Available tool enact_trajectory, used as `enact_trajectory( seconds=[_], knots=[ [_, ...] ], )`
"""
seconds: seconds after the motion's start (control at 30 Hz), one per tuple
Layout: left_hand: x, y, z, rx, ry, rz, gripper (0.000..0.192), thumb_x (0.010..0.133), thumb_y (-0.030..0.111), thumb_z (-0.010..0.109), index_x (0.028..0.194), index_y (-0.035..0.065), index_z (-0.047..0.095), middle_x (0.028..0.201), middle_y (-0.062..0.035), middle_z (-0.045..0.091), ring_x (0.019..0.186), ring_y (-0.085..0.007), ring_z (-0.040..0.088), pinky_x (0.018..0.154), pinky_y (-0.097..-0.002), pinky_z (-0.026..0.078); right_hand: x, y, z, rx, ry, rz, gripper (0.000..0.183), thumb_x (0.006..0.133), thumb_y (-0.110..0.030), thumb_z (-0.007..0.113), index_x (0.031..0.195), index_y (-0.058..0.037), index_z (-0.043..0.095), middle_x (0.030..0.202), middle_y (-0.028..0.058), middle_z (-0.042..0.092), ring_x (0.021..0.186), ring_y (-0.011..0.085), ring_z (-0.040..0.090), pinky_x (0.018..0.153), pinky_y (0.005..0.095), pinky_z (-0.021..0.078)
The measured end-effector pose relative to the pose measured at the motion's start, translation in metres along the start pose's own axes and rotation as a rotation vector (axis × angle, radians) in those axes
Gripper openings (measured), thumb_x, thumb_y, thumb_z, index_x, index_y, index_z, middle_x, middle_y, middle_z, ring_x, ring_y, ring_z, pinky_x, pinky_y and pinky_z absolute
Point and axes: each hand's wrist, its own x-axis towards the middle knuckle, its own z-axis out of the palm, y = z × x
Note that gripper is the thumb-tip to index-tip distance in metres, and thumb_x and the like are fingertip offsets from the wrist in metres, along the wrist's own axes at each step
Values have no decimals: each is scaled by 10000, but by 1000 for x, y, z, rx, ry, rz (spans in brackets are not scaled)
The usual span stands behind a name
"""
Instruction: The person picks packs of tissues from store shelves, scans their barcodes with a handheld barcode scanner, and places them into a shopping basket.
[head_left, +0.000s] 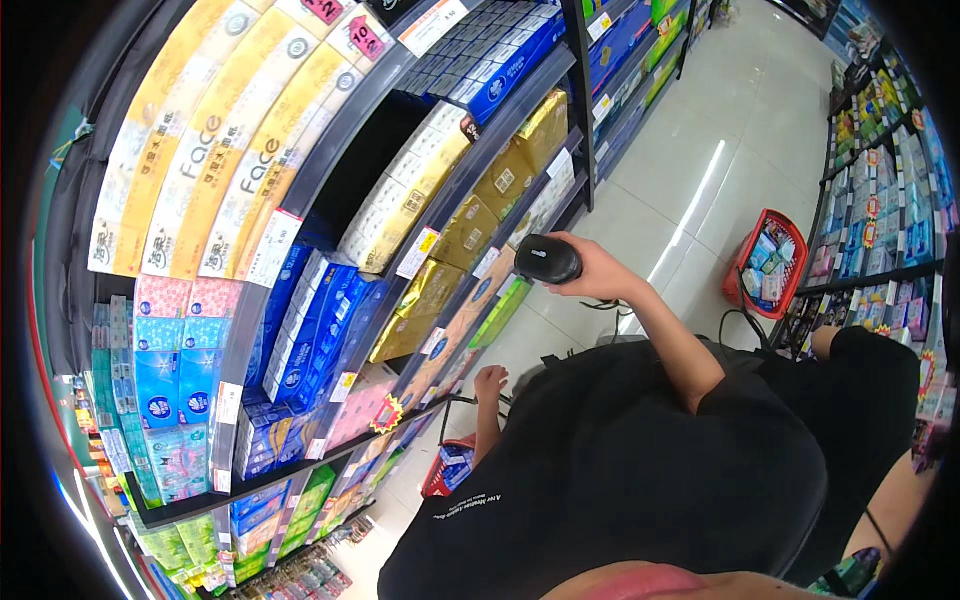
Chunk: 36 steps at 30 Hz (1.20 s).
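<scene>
My right hand (594, 264) is wrapped around a black handheld device (546, 259) with a rounded top, shaped like a barcode scanner. It is level with the shelf fronts, by gold tissue packs (469, 234). My left hand (491, 382) is lower, beside my black T-shirt (622, 465), fingers loosely bent and nothing visible in them. Close to that forearm is a red shopping basket (439, 472) with blue packs inside. Its black handle passes by the forearm; whether it hangs there I cannot tell. My shirt covers part of this basket.
To the left, store shelves hold yellow facial tissue packs (255, 161), blue tissue packs (307, 334) and price tags (276, 246). Another red basket (791, 289), filled with packs, is on the tiled floor (720, 127) by the right shelves (862, 225). Black clothing (877, 375) shows at right.
</scene>
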Motion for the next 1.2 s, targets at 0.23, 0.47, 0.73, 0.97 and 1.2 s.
enact_trajectory(
  seconds=[0.23,0.47,0.73,0.97,1.2],
  knots=[
    [-29,149,64,413,-178,572,119,951,97,622,945,-12,672,856,-99,728,820,-160,706,794,-311,536,-6,21,-16,44,72,84,677,732,-74,828,1336,-10,528,1172,98,660,1092,168,617,990,334,475],
    [-66,386,117,406,-279,1135,84,936,37,612,943,2,689,924,-115,722,872,-240,700,797,-337,529,-8,-6,-26,66,184,150,673,765,10,783,1366,-15,480,1067,84,691,954,150,695,894,313,540],
    [-2,497,116,763,149,1532,375,806,161,769,1135,62,619,1228,-132,601,1124,-377,565,944,-470,464,-17,-2,-8,51,345,209,652,773,37,764,1360,-11,484,1043,79,682,944,159,694,871,325,551],
    [42,494,105,1031,245,1242,646,829,331,762,1381,135,490,1342,-138,548,1228,-407,511,1019,-547,405,1,8,-11,48,315,159,660,766,32,774,1358,-12,486,1040,79,683,947,158,691,870,324,549],
    [49,521,111,1086,217,1178,611,819,276,770,1355,129,513,1345,-135,551,1251,-373,509,1035,-504,414,34,8,-57,34,283,87,674,773,37,769,1376,-16,472,1067,81,683,964,162,698,884,324,548]
  ],
)
